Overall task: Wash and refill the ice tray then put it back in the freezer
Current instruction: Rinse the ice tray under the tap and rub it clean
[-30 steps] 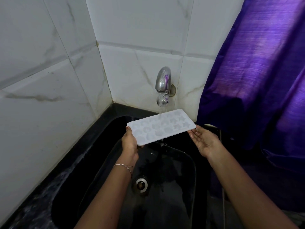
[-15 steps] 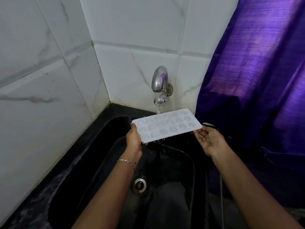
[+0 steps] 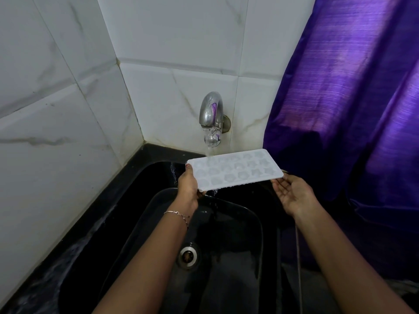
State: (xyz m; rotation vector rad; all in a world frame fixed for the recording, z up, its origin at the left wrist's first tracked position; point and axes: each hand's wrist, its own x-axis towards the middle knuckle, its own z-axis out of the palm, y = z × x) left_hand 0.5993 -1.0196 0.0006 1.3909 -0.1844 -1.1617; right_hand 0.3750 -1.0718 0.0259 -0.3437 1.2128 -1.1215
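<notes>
A white ice tray with shaped cavities is held level over the black sink. Water runs from the metal tap onto the tray's far left corner and drips off its front edge. My left hand grips the tray's left end, thumb on top. My right hand lies palm up with fingers straight, its fingertips under the tray's right front corner.
White marble tiles cover the walls at the back and left. A purple curtain hangs on the right, close to the tray's end. The sink's drain sits below the tray. The black counter edge on the left is wet.
The tray has shifted to the right under the tap, so the stream now falls on its left end instead of its middle. Both hands moved with it.
</notes>
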